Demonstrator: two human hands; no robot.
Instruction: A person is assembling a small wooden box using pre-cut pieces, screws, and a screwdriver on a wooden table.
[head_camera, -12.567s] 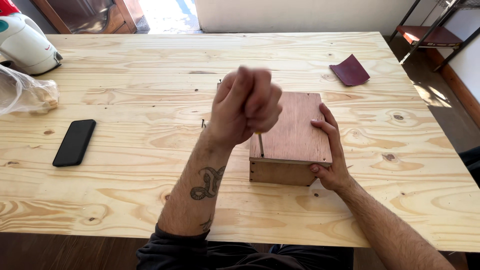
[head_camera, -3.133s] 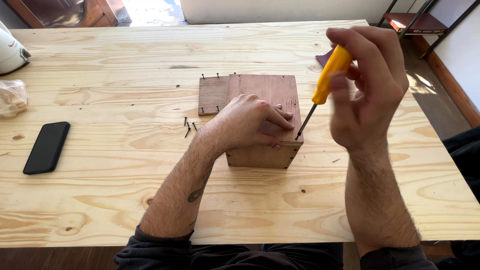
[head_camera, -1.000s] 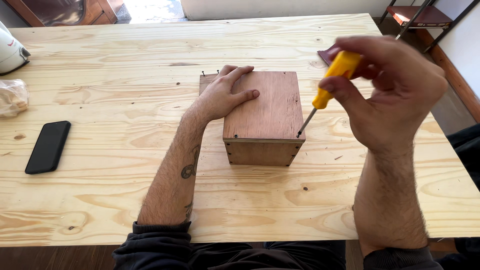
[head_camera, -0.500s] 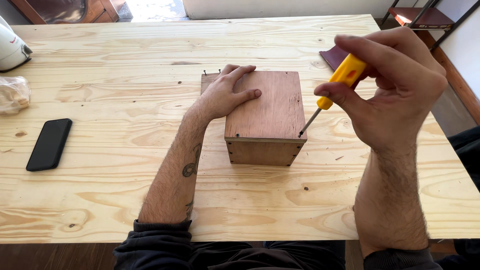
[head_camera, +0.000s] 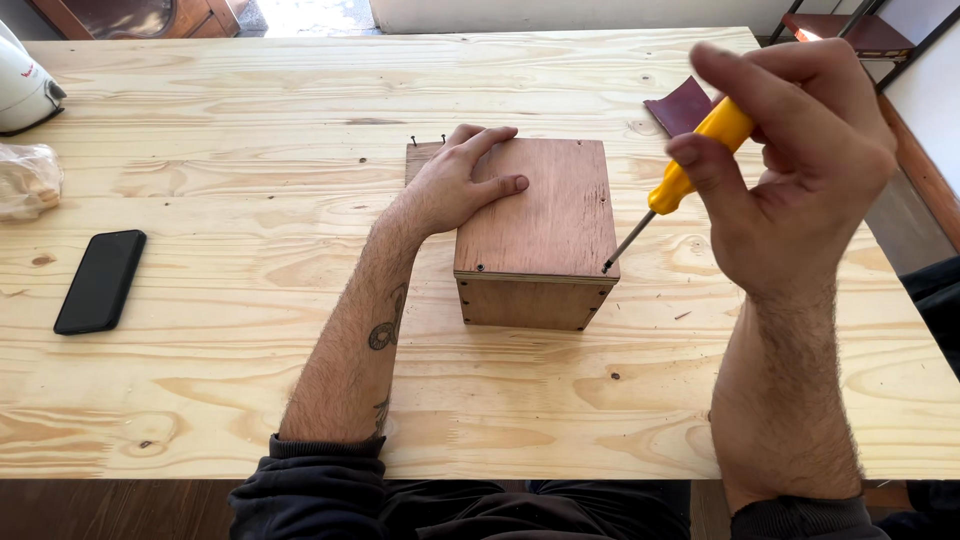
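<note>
Phone (head_camera: 100, 281) left of box (head_camera: 537, 233) on table (head_camera: 250, 110); cloth (head_camera: 683, 104) behind.

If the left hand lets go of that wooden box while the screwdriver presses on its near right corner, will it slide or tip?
The wooden box looks squat and flat-bottomed, so tipping seems unlikely. It sits on a smooth wooden table, so it could probably slide or turn without the left hand pressing on its lid. The screwdriver in the right hand pushes off-centre, favouring a twist.
</note>
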